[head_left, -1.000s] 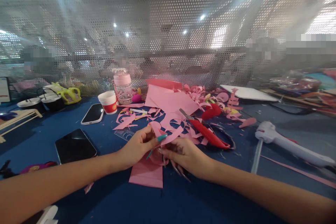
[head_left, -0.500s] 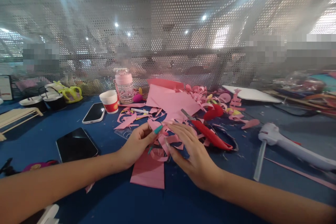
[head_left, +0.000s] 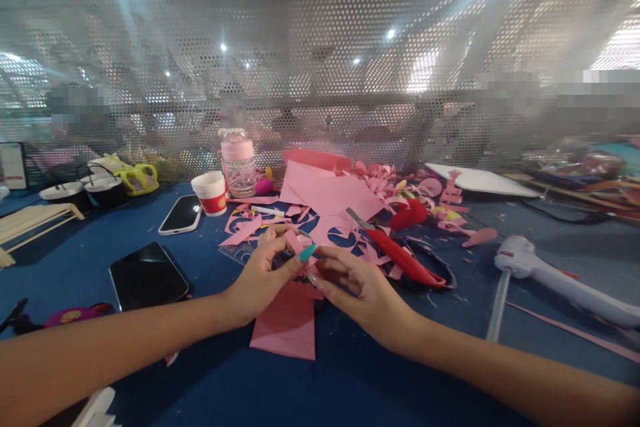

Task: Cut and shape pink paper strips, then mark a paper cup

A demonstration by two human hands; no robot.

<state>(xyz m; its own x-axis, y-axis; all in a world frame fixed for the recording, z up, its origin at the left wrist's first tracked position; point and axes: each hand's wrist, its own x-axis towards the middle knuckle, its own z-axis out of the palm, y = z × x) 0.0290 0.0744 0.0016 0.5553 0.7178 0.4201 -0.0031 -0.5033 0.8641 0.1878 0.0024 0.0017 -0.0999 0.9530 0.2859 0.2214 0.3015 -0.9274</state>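
Observation:
Both hands meet over the middle of the table around a small strip of pink paper (head_left: 294, 240). My left hand (head_left: 263, 273) pinches the strip between its thumb, which has a long teal nail, and its curled fingers. From the other side, my right hand (head_left: 367, 290) closes thumb and fingertips on the strip's near end; its fingertips are partly hidden. Below the hands a folded pink paper piece (head_left: 285, 330) lies on the blue table. Red-handled scissors (head_left: 403, 257) rest just beyond my right hand, among pink paper scraps (head_left: 367, 253).
A glue gun (head_left: 555, 277) lies at the right. At the left are two phones (head_left: 150, 273), stacked paper cups (head_left: 210, 192) and a pink bottle (head_left: 239, 167). Pink sheets (head_left: 335, 197) and cuttings are heaped at the back, before a perforated metal screen (head_left: 350, 80).
My right hand's fingers, stretched out before, have curled in around the paper. The pink strip is now bunched smaller between both hands.

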